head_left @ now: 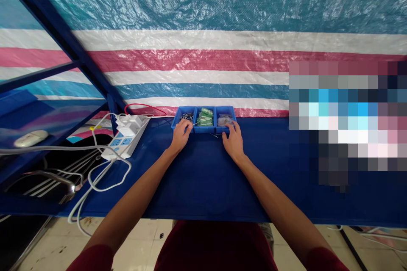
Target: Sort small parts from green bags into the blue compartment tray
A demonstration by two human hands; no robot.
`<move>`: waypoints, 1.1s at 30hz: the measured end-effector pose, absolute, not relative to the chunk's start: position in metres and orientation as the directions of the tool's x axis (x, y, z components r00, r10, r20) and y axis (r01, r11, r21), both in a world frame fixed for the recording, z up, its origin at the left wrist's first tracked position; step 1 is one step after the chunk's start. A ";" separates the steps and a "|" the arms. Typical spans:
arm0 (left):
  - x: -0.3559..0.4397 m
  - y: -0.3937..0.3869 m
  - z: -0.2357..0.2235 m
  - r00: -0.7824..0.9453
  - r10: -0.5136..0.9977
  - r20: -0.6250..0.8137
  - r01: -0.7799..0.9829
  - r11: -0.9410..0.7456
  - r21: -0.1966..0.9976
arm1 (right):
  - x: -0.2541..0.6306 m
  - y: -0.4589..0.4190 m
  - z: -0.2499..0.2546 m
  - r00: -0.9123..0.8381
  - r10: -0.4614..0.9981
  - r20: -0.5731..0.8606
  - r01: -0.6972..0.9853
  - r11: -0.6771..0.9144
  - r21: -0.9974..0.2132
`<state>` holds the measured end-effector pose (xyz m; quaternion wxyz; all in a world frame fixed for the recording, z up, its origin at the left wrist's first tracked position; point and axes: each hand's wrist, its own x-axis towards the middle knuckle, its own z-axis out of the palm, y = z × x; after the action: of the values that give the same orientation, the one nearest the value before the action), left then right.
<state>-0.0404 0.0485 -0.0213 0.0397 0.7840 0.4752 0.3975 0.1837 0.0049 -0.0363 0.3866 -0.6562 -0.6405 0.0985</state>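
Left hand [181, 136]: fingers curled together at the front of the left blue bin [175, 121], in which small metal pieces [187, 117] are heaped. A thin pale strip appears to be pinched at the fingertips, but it is too small in this view to be certain, and the grip cannot be told.

Right hand [234, 140]: fingers loosely bent, thumb parted from them, held at the front rim of the right blue bin [219, 129]. Clear plastic bags [224, 120] are contained in this bin; whether the rim is touched cannot be told.

Between the hands, the middle blue bin [205, 129] is filled with green packets [205, 117]. The three bins are set side by side in a row. A thin metal piece [215, 136] is seen on the blue table [203, 178], just in front of the bins.

Farther out on the left, a white power strip [124, 141] is placed at a slant, with white plugs [127, 127] inserted at its far end. A pale mouse [31, 138] is noted beyond it. The table is backed by a striped plastic sheet [203, 59].
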 end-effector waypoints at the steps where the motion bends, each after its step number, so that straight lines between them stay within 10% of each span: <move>1: -0.040 0.049 -0.021 0.226 0.777 0.588 0.712 -0.544 0.445 | 0.183 0.004 -0.036 0.159 0.918 0.362 0.775 0.111 -0.622; 8: -0.034 0.040 -0.014 0.162 0.699 0.697 0.741 -0.552 0.382 | 0.177 -0.003 -0.030 0.108 0.863 0.493 0.819 0.204 -0.536; 19: -0.006 0.011 -0.004 0.537 0.520 0.664 0.629 -0.771 0.096 | 0.171 -0.001 -0.038 -0.120 0.734 0.668 0.565 0.604 -0.562; 33: -0.003 0.008 -0.005 0.511 0.412 0.754 0.609 -0.793 0.020 | 0.172 0.000 -0.038 -0.205 0.734 0.648 0.542 0.636 -0.549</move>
<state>-0.0029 0.0084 -0.0048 -0.1245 0.8603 0.2968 0.3953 0.1718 -0.0004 -0.0381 0.4752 -0.4145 -0.7695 0.1010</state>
